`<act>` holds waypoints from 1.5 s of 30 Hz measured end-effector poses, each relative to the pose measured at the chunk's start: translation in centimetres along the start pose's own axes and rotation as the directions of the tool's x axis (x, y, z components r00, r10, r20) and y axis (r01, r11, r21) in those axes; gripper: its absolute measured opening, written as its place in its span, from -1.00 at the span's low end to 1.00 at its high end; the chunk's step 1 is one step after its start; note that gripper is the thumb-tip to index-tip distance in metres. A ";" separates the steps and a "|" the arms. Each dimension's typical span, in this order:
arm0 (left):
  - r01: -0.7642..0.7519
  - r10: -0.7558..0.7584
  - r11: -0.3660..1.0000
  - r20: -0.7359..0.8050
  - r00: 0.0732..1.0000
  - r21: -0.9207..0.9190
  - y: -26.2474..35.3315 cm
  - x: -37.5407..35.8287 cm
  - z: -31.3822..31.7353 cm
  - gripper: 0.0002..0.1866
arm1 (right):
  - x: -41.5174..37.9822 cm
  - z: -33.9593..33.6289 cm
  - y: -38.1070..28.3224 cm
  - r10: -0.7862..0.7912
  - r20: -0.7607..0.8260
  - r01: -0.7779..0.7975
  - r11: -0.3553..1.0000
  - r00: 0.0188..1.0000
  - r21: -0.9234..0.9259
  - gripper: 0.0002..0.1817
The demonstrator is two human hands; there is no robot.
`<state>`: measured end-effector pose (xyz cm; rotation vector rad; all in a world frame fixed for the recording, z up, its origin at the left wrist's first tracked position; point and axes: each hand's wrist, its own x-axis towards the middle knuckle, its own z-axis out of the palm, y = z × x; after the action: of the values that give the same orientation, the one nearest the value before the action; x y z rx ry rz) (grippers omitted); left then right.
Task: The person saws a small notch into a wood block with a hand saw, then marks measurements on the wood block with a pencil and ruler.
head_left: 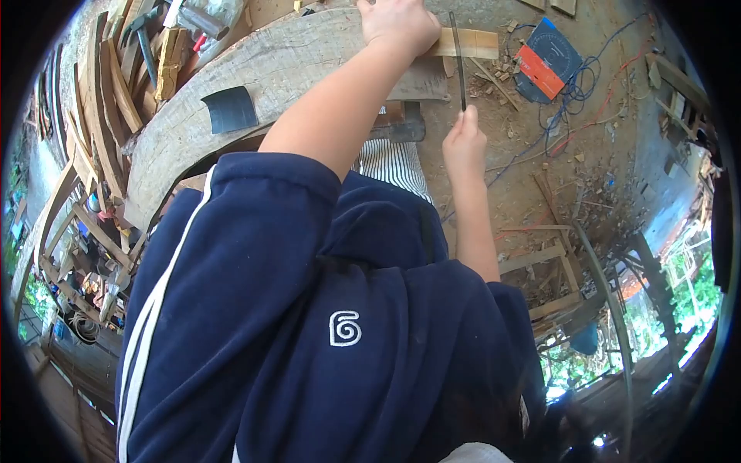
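My left hand point(400, 27) is closed over a light wooden board point(480, 44) at the far edge of the workbench point(293, 58). The board juts out past the bench's right end. In my right hand point(465, 143) is a long, thin, dark saw-like blade point(460, 73), seen nearly edge-on. My fingers wrap its near end. The blade crosses over the jutting part of the board, just right of my left hand. Whether it has teeth I cannot tell.
A dark curved sheet point(229, 109) lies on the bench. At left are a hammer point(143, 50) and stacked wood strips point(108, 100). On the floor at right lie an orange-and-black flat package point(546, 62), a tangled blue cord point(575, 96), wood scraps and shavings.
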<state>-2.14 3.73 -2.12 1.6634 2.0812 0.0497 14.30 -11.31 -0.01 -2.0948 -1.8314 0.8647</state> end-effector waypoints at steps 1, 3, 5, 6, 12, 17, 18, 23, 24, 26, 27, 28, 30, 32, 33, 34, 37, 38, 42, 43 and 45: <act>-0.002 0.002 1.000 0.009 1.000 0.005 -0.1 -0.2 -0.1 -0.58 | 0.3 0.3 -0.1 0.009 0.004 -0.009 1.000 1.000 0.003 -0.89; 0.015 -0.015 1.000 0.055 0.998 -0.011 0.4 -0.3 -0.8 -0.58 | 2.9 0.9 -0.8 -0.009 0.006 0.009 0.999 1.000 -0.033 -0.88; 0.021 -0.021 1.000 0.058 0.998 -0.009 0.5 -0.4 -0.6 -0.59 | 4.2 0.9 -1.9 -0.011 0.052 0.014 0.997 0.999 -0.074 -0.82; 0.030 -0.030 1.000 0.060 0.998 0.000 0.5 -0.3 -0.7 -0.59 | 4.1 1.0 -2.0 -0.021 0.036 0.022 0.999 0.999 -0.039 -0.82; 0.020 -0.020 1.000 0.078 0.997 0.007 0.5 -0.1 -1.0 -0.60 | 0.7 0.4 -1.1 0.035 0.036 -0.035 0.999 0.999 -0.010 -0.88; 0.032 -0.032 0.999 0.091 0.995 -0.003 0.5 -0.3 -1.1 -0.60 | 6.7 0.5 -4.1 -0.022 0.033 0.023 0.999 0.999 -0.022 -0.86; 0.029 -0.029 1.000 0.090 0.996 0.001 0.4 -0.1 -1.1 -0.60 | 5.8 0.9 -3.0 -0.063 0.010 0.063 0.998 0.998 0.020 -0.87; 0.024 -0.025 1.000 0.087 0.996 0.011 0.4 0.1 -1.2 -0.61 | 1.7 0.9 -1.3 0.064 0.034 -0.064 0.998 0.997 0.005 -0.85; 0.022 -0.023 1.000 0.097 0.995 0.012 0.5 0.0 -1.2 -0.61 | 3.1 1.1 -1.6 0.034 0.039 -0.034 0.999 0.999 0.012 -0.82; 0.025 -0.025 1.000 0.088 0.996 0.000 0.6 -0.2 -1.4 -0.61 | 4.8 0.8 -2.1 0.001 0.050 -0.002 1.000 0.999 0.013 -0.78; 0.026 -0.025 1.000 0.073 0.997 -0.008 0.6 -0.4 -1.4 -0.61 | 5.2 0.7 -2.6 -0.007 0.064 0.008 1.000 0.998 -0.022 -0.80; 0.025 -0.025 1.000 0.075 0.997 -0.008 0.5 -0.5 -1.2 -0.61 | 5.4 0.6 -2.9 -0.015 0.073 0.019 0.998 0.997 -0.056 -0.81; 0.015 -0.015 1.000 0.072 0.997 -0.008 0.4 -0.3 -1.0 -0.61 | 2.1 0.6 -1.3 0.015 0.050 -0.013 1.000 0.999 -0.028 -0.85; 0.012 -0.013 1.000 0.069 0.998 0.005 0.5 0.2 -1.0 -0.61 | 1.5 0.7 -0.9 0.038 0.029 -0.038 0.999 0.999 0.002 -0.86; 0.010 -0.012 1.000 0.079 0.997 0.021 0.4 0.0 -0.9 -0.60 | 1.6 0.9 -1.1 0.039 0.031 -0.039 0.999 0.999 0.010 -0.86; 0.006 -0.008 1.000 0.088 0.996 0.022 0.4 -0.3 -0.7 -0.60 | 1.8 0.8 -1.4 0.044 0.033 -0.044 0.999 0.998 0.016 -0.86; 0.018 -0.018 1.000 0.033 0.999 -0.008 0.5 -0.6 -0.6 -0.60 | 5.3 1.1 -2.9 -0.033 -0.005 0.033 0.999 0.999 -0.015 -0.83; 0.015 -0.015 1.000 0.041 0.999 0.001 0.6 -0.6 -0.6 -0.60 | 5.1 1.1 -2.7 -0.028 0.024 0.028 1.000 0.999 -0.001 -0.83; 0.009 -0.011 0.999 0.071 0.997 0.034 0.4 0.0 -0.6 -0.60 | 0.4 0.5 -1.5 0.024 0.004 -0.024 0.999 1.000 0.026 -0.86; 0.015 -0.017 0.999 0.070 0.997 0.038 0.3 0.1 -0.8 -0.60 | 1.1 0.8 -1.5 0.021 0.009 -0.021 0.999 1.000 0.030 -0.86; 0.020 -0.019 1.000 0.062 0.998 -0.012 0.5 -0.2 -0.9 -0.60 | 3.1 1.2 -1.9 0.042 0.051 -0.041 0.999 0.998 -0.017 -0.88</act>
<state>-1.99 3.87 -1.13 1.6164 2.0470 0.0057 12.24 -8.19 -0.84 -2.1464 -1.8321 0.9246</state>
